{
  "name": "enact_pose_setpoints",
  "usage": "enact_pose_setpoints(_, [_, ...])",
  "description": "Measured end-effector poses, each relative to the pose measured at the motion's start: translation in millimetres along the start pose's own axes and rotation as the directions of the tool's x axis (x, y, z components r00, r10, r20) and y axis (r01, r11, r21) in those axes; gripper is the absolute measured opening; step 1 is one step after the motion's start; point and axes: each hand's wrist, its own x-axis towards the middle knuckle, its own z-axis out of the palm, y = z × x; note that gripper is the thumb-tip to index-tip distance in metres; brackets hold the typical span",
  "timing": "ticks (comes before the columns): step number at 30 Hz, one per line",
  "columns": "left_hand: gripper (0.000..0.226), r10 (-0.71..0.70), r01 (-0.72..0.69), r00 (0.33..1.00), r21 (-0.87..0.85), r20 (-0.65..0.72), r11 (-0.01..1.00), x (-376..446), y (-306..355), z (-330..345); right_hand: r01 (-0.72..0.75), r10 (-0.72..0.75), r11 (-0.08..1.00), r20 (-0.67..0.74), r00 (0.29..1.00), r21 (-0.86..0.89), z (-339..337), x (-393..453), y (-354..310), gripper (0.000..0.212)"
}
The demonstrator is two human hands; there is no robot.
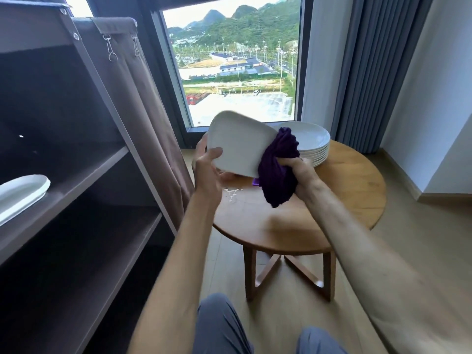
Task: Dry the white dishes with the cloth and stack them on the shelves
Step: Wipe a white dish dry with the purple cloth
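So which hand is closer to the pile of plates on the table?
Right. The right hand, gripping the purple cloth, is just in front of the pile of plates. The left hand holds the dish further left.

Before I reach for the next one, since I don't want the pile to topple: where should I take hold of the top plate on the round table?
Probably by its near right rim. The stack of round plates sits at the far side of the table, and its right edge overhangs free. The purple cloth in the right hand covers its left side. Slip fingers under the flared rim and lift straight up.
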Motion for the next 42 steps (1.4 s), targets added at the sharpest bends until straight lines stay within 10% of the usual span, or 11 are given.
enact_pose_setpoints(6, [0.049, 0.111, -0.053, 0.942, 0.188, -0.316, 0.981, -16, -52, 45, -0.129, 0.132, 0.966, 0.001, 0.991, 0.223, 24, -17, 51, 0.046])
enact_pose_setpoints(10, [0.031, 0.197, -0.102, 0.975, 0.575, -0.105, 0.811, -8, -38, 21, -0.010, 0.018, 0.996, -0.081, 0.997, 0.091, 8, -12, 52, 0.036])
enact_pose_setpoints(14, [0.025, -0.081, -0.065, 0.986, 0.791, 0.144, 0.608, -2, -8, 7, 0.038, -0.015, 0.990, 0.164, 0.986, -0.134, -2, -11, 47, 0.028])
enact_pose_setpoints(20, [0.033, -0.052, 0.022, 0.995, 0.307, 0.090, 0.951, -16, -17, 8, -0.016, 0.012, 0.988, 0.023, 1.000, 0.152, 18, -8, 35, 0.033])
enact_pose_setpoints(25, [0.027, 0.005, -0.009, 0.995, -0.039, -0.100, 0.999, -37, -61, 34, -0.126, 0.128, 0.945, 0.014, 0.992, 0.301, 36, -19, 43, 0.044])
enact_pose_setpoints(32, [0.017, 0.114, -0.094, 0.993, 0.327, -0.044, 0.940, -21, -18, 3, 0.051, -0.046, 0.996, -0.072, 0.996, 0.078, -4, -2, 18, 0.030])
enact_pose_setpoints(37, [0.034, -0.139, 0.016, 0.983, 0.691, 0.123, 0.723, -2, 31, 1, 0.129, -0.047, 0.939, 0.253, 0.966, -0.319, -27, 9, -5, 0.029])
enact_pose_setpoints(42, [0.044, -0.131, 0.117, 0.991, 0.347, 0.016, 0.931, -6, 21, 16, 0.006, -0.005, 1.000, 0.049, 0.999, -0.009, -15, 2, 20, 0.034])
